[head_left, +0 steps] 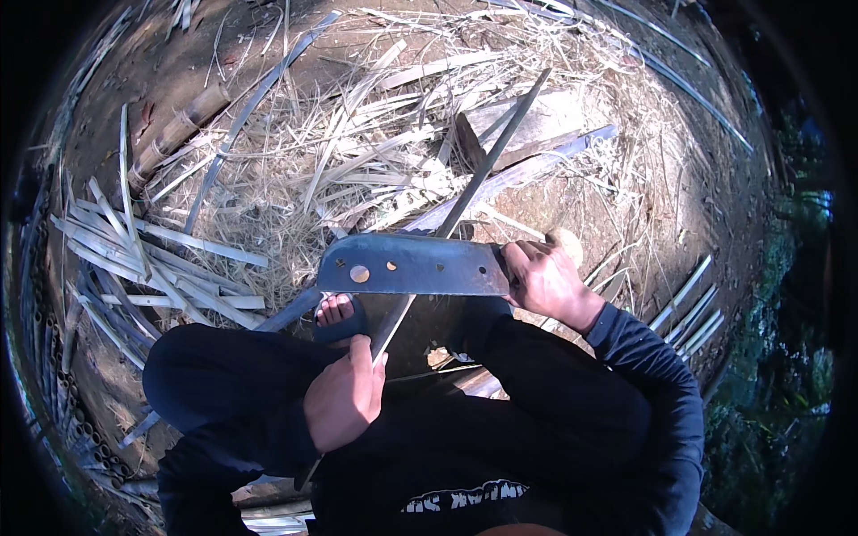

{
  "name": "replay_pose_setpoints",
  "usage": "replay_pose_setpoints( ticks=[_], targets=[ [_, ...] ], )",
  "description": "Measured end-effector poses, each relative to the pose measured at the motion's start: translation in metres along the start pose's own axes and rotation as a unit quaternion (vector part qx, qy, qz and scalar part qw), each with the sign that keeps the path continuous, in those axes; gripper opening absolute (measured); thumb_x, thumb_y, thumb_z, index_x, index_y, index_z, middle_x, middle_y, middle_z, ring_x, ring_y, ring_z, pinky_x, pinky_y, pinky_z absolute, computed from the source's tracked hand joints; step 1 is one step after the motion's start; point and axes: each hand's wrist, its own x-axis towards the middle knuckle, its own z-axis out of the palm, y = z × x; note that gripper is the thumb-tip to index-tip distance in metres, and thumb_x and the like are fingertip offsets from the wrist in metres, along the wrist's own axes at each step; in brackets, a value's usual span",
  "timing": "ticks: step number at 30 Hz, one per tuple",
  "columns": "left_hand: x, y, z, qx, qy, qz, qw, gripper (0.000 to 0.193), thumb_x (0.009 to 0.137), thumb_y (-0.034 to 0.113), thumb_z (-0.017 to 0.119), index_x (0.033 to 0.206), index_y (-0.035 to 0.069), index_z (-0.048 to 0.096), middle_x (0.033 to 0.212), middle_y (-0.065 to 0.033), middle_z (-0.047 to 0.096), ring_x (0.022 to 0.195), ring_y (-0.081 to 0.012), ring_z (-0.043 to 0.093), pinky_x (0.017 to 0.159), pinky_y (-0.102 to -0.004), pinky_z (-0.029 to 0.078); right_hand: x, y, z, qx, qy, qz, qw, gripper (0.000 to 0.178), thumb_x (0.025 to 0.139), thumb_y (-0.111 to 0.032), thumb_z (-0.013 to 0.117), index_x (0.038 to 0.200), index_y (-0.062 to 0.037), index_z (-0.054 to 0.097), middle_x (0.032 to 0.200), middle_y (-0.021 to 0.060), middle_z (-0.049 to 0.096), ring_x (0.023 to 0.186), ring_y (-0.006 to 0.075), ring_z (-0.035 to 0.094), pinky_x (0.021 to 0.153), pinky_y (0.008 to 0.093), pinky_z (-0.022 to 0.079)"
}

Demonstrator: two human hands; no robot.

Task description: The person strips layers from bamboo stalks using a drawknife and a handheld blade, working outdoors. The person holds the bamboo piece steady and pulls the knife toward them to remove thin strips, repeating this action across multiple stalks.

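My right hand [547, 279] is closed round the handle of a broad machete [402, 259], a dark blade with a blunt rounded end and several holes along it. A pale rounded end, perhaps of the handle, shows just beyond the fingers. My left hand [347, 397] is closed on a long bamboo strip [487, 159], which slants from near my waist up to the far right. The blade lies across the strip from above, hiding a short length of it ahead of my left hand. Whether the edge touches the strip I cannot tell.
A wooden block [518, 125] rests on the ground ahead, among pale bamboo shavings [268, 170]. Split strips [161, 259] are heaped at left, beside a bamboo piece [179, 134]. My sandalled foot [338, 317] is close below the blade. More strips [693, 308] lie at right.
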Motion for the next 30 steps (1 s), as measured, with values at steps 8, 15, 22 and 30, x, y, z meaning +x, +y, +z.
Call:
replay_pose_setpoints(
  ticks=[8,15,22,30],
  targets=[
    [-0.011,-0.004,-0.002,-0.007,-0.033,-0.035,0.999,0.028,0.098,0.018,0.053,0.107,-0.007,0.043,0.07,-0.0253,0.063,0.059,-0.0428,0.063,0.052,-0.051,0.049,0.008,0.089,0.006,0.05,-0.009,0.327,0.944,0.033,0.085,-0.026,0.07,0.089,0.0049,0.061,0.074,0.0253,0.067,0.071,0.0424,0.068,0.064,0.0464,0.056],
    [-0.039,-0.005,-0.013,0.059,-0.101,-0.099,0.988,0.025,0.099,0.018,0.051,0.107,-0.005,0.044,0.069,-0.0252,0.062,0.059,-0.0436,0.063,0.052,-0.0512,0.05,-0.005,0.018,-0.001,0.015,-0.061,0.113,0.992,0.047,0.078,-0.038,0.076,0.102,-0.0057,0.052,0.08,0.0189,0.066,0.07,0.0402,0.067,0.063,0.0491,0.053],
    [-0.055,-0.018,0.002,0.0,-0.072,-0.097,0.993,0.021,0.101,0.019,0.048,0.104,-0.002,0.044,0.069,-0.0275,0.061,0.061,-0.047,0.062,0.054,-0.0539,0.048,-0.012,0.055,0.017,-0.013,-0.004,0.165,0.986,0.039,0.078,-0.034,0.075,0.095,-0.0054,0.056,0.074,0.0167,0.064,0.064,0.037,0.066,0.057,0.0463,0.051],
    [-0.059,0.0,0.0,0.03,-0.094,-0.148,0.984,0.019,0.103,0.018,0.045,0.105,-0.001,0.045,0.072,-0.027,0.06,0.068,-0.0486,0.061,0.059,-0.0554,0.046,-0.016,0.012,0.007,-0.026,-0.025,0.037,0.999,0.038,0.07,-0.026,0.076,0.093,-0.0046,0.055,0.078,0.0136,0.063,0.071,0.0308,0.068,0.065,0.043,0.052]
  ],
)
